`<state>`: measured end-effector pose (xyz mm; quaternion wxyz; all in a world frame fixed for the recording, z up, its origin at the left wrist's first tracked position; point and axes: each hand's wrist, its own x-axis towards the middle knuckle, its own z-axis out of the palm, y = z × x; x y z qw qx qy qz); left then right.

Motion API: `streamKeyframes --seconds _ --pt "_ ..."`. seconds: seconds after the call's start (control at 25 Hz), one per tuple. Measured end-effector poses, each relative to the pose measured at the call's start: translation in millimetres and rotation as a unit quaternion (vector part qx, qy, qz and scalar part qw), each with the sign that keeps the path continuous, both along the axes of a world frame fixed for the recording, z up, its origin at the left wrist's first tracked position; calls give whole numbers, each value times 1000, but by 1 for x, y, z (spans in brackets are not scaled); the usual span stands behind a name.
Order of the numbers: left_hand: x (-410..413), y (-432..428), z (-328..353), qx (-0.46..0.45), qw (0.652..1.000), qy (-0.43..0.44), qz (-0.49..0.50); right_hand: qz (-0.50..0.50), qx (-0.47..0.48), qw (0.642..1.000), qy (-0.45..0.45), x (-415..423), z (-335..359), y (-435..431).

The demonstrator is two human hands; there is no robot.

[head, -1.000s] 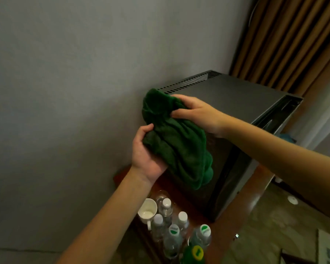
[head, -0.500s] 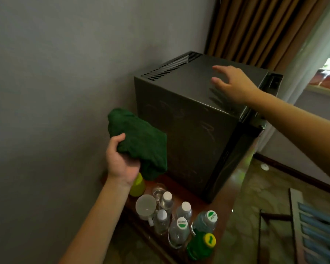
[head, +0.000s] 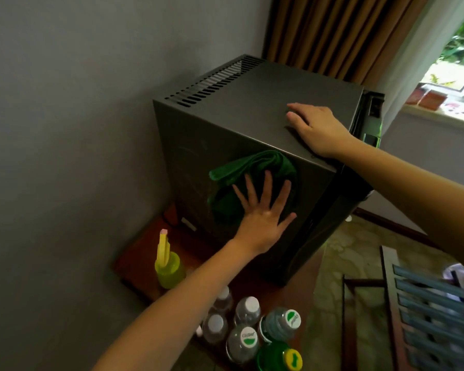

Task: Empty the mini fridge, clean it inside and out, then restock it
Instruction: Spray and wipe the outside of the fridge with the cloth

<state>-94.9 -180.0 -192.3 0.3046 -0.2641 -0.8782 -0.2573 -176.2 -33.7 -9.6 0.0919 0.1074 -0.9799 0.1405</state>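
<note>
**Outside wall under the cloth, restock waiting**

A grey wall (head: pixel 78 103) meets a brown curtain (head: pixel 332 30) in the far corner, and a bright window (head: pixel 461 49) shows at the far right. In that corner the mini fridge (head: pixel 225 121) stands on a low wooden stand (head: pixel 142 250), its vented back edge close to the wall.

The left hand (head: pixel 263 218) lies flat with its fingers spread wide. It presses a green cloth (head: pixel 252 167) against the upper part of the fridge's dark side panel, just under the top edge. The right hand (head: pixel 316 127) rests palm down on the fridge's top near its right edge. Its fingers are straight and relaxed and hold nothing, and it looks to be steadying the cabinet.

A cluster of capped bottles (head: pixel 248 309) stands on the near end of the stand, with a yellow-green spray bottle (head: pixel 169 266) just left of them. A slatted wooden frame (head: pixel 434 303) sits at the near right.

With the drinks outside, the emptying looks done, and the exterior wipe is the step in hand. The door's edge shows at the fridge's right side, but the interior is hidden. I cannot tell whether the inside has been cleaned. The rest of the side panel, the other outer faces and the whole restock appear to remain.
</note>
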Motion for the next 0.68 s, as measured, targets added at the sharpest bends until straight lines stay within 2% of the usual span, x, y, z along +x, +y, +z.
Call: streamKeyframes --seconds 0.08,0.12,0.16,0.2,0.24,0.28,0.32,0.36,0.4,0.44,0.6,0.68 --pt "-18 -22 6 -66 993 92 -16 -3 -5 1000 4 0 0 0" --pt "-29 -29 11 -38 994 98 -3 -5 -6 1000 5 0 0 0" --pt "-39 -30 19 41 996 78 29 -7 -8 1000 6 -1 -1 1" --pt "-48 -30 30 176 980 32 84 -8 -12 1000 6 -2 -2 2" --pt "-60 -30 41 339 929 -21 146 -10 -18 1000 6 -2 -3 3" --pt "-72 -33 52 492 845 -83 194 -12 -19 1000 6 -3 -4 3" --pt "-82 -37 61 599 754 -147 226 -14 -16 1000 6 -4 -5 3" --pt "-88 -40 67 651 689 -198 248 -17 -11 1000 4 -5 -4 3" --pt "-86 -37 71 662 666 -239 248 -19 -6 1000 1 -5 -4 3" --pt "-76 -27 71 638 685 -253 244 -20 -3 1000 -1 -5 -4 3" --pt "26 63 42 415 873 -205 153 -18 -4 1000 -7 -4 -3 3" --pt "47 73 22 309 925 -205 78 -19 -24 999 -11 -1 -2 4"
